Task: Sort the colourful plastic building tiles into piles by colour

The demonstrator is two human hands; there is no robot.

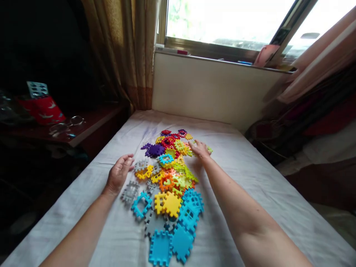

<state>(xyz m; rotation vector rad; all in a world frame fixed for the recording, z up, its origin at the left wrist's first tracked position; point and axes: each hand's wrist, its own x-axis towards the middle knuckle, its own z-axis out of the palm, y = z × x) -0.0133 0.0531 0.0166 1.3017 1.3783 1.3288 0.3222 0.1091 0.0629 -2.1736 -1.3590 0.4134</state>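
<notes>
A long heap of plastic interlocking building tiles point(161, 247) with notched edges runs down the middle of the white sheet point(111, 230). Blue tiles lie at the near end, then yellow, grey, orange and lime ones, with purple tiles point(154, 150) and red tiles point(168, 142) at the far end. Left of the heap, my left hand point(119, 175) is held with its fingers outstretched and nothing in it, close to the grey tiles point(130, 191). My right hand point(200, 150) reaches to the heap's far right side, fingers spread over lime tiles; a lime tile point(210, 149) shows partly past it.
On the left stands a dark red table point(94, 120) with eyeglasses point(66, 125) and a red container point(46, 110). Ahead are a pale wall point(203, 89), a window point(217, 22) and a gold curtain point(122, 44). Fabrics hang at the right.
</notes>
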